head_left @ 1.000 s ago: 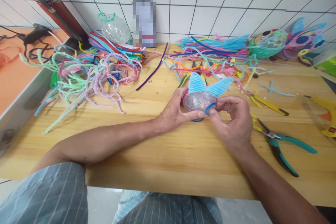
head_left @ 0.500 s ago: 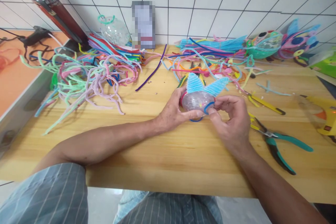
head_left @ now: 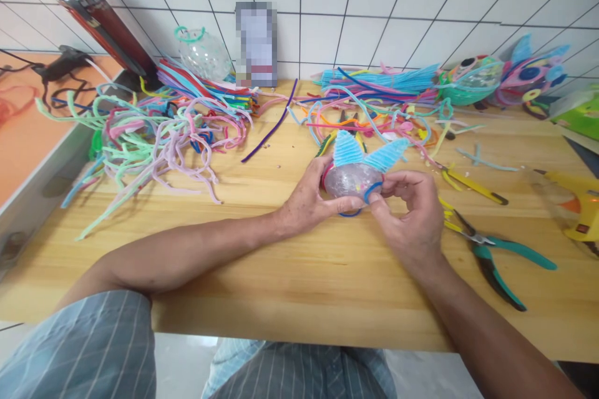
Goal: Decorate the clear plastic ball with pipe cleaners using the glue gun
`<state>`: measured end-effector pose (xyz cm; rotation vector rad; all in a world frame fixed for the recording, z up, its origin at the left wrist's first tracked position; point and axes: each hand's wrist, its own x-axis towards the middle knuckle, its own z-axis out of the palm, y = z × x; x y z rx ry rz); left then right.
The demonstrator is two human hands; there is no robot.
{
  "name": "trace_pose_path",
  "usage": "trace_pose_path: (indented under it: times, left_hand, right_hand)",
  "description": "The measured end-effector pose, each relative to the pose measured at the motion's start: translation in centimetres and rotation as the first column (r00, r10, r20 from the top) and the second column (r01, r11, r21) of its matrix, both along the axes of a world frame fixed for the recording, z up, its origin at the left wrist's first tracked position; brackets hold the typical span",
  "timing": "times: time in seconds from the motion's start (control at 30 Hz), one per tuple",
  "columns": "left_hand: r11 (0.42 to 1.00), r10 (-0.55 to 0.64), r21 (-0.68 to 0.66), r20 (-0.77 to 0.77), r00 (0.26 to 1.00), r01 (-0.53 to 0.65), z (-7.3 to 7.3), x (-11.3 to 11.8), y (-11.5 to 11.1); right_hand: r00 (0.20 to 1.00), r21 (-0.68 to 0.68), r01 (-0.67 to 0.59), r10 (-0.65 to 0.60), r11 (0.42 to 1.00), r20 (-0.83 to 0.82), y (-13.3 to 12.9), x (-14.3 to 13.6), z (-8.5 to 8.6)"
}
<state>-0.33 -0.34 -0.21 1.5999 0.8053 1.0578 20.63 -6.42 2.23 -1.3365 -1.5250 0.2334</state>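
A clear rounded plastic piece (head_left: 347, 180) with two light blue fuzzy ear shapes (head_left: 349, 149) on top is held over the wooden table. My left hand (head_left: 306, 199) wraps round its left side, thumb along the lower front. On its right side, my right hand (head_left: 412, 209) pinches a dark blue fuzzy loop (head_left: 373, 191) against the surface between thumb and fingers. Another bit of blue shows beneath the piece. The far fingertips of my left hand are hidden behind it.
Teal-handled pliers (head_left: 482, 239) and a yellow glue gun (head_left: 584, 209) lie at the right. Tangled pipe cleaners (head_left: 159, 143) cover the left. A phone (head_left: 256, 43) leans on the tiled wall, near a red-brown flask (head_left: 93, 15).
My right hand has shifted very slightly to the left at the blue loop. The held piece and my left hand look nearly unchanged.
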Motion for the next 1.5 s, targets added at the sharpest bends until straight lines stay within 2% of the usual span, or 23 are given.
trace_pose_path:
  times: [0.3,0.47,0.67,0.87,1.07,1.27,1.5]
  left_hand:
    - [1.0,0.008,0.006,-0.013,1.0,-0.008,-0.2,-0.1,0.0]
    - [0.999,0.007,0.034,-0.04,0.999,-0.006,0.1,-0.2,0.1]
    - [1.0,-0.016,-0.015,0.018,1.0,0.017,0.5,0.0,-0.2]
    - [0.996,-0.037,-0.082,0.019,0.999,0.039,1.0,0.1,-0.5]
    - [0.998,-0.056,-0.024,0.018,0.998,0.056,0.7,0.0,-0.5]
    - [0.994,-0.06,0.093,-0.048,0.997,0.064,0.0,0.0,-0.2]
    - [0.995,-0.067,0.065,-0.047,0.997,0.07,0.1,-0.1,-0.4]
  right_hand:
    - [0.999,-0.044,-0.017,0.015,0.999,-0.035,-0.1,0.0,0.2]
    - [0.999,-0.024,0.001,-0.002,1.0,-0.032,-0.1,0.0,0.2]
    - [1.0,-0.032,-0.013,0.013,0.999,-0.013,-0.2,0.0,0.3]
    - [0.999,0.034,-0.027,0.026,0.999,0.023,-0.4,-0.4,0.1]
    - [0.998,0.056,-0.011,0.008,0.998,0.057,-0.4,-0.6,0.2]
    - [0.995,0.07,0.008,-0.015,0.997,0.096,-0.4,-0.7,0.4]
    - [0.999,0.03,-0.04,0.04,0.999,0.002,-0.5,-0.5,0.3]
